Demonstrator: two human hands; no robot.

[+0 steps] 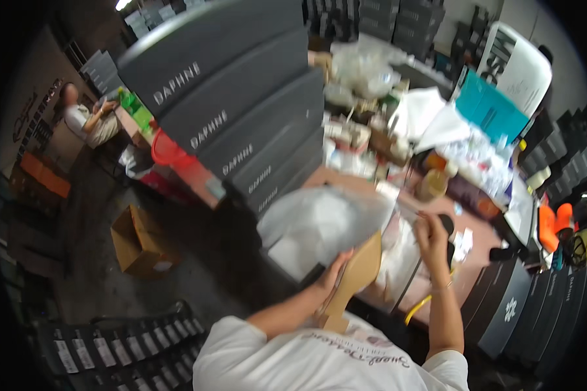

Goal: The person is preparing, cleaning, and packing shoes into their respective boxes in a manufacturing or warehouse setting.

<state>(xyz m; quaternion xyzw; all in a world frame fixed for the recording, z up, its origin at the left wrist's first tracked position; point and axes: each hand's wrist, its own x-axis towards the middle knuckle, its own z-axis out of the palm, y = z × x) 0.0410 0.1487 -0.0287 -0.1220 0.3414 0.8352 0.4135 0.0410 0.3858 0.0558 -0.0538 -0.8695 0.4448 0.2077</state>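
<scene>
My left hand (333,279) is closed around the edge of a shoe (357,270), its tan sole facing up and its block heel toward my body. Most of the upper is hidden under the sole. To the right, above the table, my right hand (432,240) is raised with its fingers pinched together. Whatever they hold is too small and blurred to name. A dark rounded thing (446,223) shows just beside those fingers. Crumpled whitish wrapping (319,218) lies on the table beyond the shoe.
A tall stack of dark grey shoe boxes (241,117) rises at the left of the pinkish table (414,300). Cluttered papers, plastic bags and a jar (432,185) fill the far side. More boxes (502,306) stand at right. A cardboard carton (140,241) and a seated person (88,120) are leftward.
</scene>
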